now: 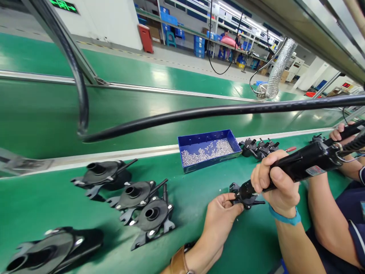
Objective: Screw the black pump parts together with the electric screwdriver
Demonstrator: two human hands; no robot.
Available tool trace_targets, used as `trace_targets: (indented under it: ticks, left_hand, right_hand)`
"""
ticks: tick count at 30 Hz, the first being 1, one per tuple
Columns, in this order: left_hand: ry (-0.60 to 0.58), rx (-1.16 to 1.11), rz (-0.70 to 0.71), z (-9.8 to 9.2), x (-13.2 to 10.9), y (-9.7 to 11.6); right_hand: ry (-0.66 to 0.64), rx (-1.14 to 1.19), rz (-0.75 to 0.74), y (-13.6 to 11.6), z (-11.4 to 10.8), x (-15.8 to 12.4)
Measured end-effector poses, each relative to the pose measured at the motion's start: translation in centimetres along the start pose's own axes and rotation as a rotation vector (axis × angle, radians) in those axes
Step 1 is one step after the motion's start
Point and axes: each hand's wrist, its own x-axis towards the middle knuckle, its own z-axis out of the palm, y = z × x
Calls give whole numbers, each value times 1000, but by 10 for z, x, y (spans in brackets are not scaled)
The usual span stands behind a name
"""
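Observation:
My right hand (275,182) grips a black electric screwdriver (305,165), its tip pointing down-left onto a small black plastic part (244,198) on the green bench. My left hand (222,211) pinches that part at its left side and steadies it. A blue band sits on my right wrist and a brown strap on my left.
A blue tray of small silver screws (209,150) lies behind the hands. Several assembled black housings (137,196) lie to the left, and smaller black parts (259,147) sit right of the tray. Another person's hand (339,133) works at far right. A black cable (199,113) hangs across.

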Motion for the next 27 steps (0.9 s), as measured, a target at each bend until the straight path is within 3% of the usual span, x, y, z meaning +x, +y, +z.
trace_targets:
  ticks: [5,7,14,20,27]
  left_hand:
    - [-32,-26,-14,1,-2,5]
    - [-44,-6,-26,0,-2,4]
    - [-17,-5,-14,0,0,-2]
    - [29,1,-3,1,-3,1]
    - [-25,-7,-22,-1,1,-4]
  right_hand:
    - [-356,107,49,5,-10,9]
    - [-407,119,72,7,-12,10]
    - [-211,71,82,5,-3,6]
    - [-195,91,86,5,-4,7]
    - [-223,98,98,12,-7,5]
